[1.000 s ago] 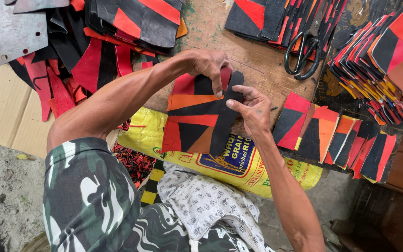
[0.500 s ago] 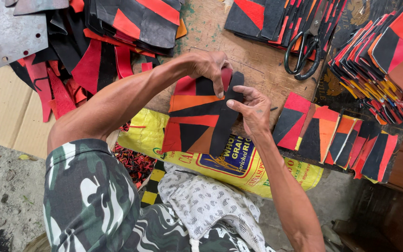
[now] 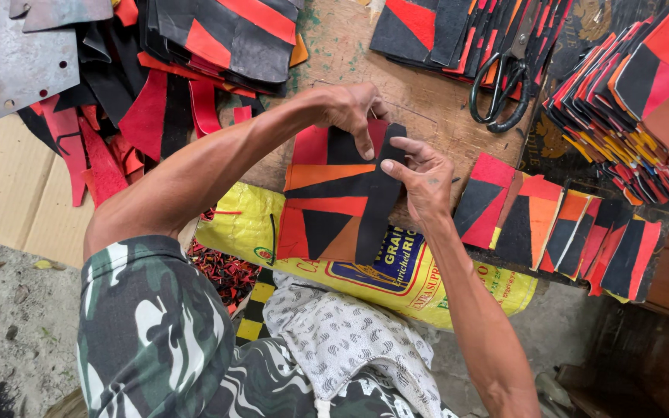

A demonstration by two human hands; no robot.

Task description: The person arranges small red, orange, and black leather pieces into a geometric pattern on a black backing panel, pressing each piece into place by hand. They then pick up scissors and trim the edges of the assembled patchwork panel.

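Both arms are bare from the shoulder down, lean and sinewy, with no watch, ring or glove on the left hand (image 3: 348, 108) or the right hand (image 3: 425, 179). A camouflage garment (image 3: 152, 333) in dark green, grey and white blotches covers the left shoulder and lap. A white cloth with small dark speckles (image 3: 342, 333) lies over it, perhaps part of the clothing.

Your head camera looks steeply down from close above, facing the far worktop (image 3: 427, 101); your knees fill the near edge, and your hands sit mid-frame.
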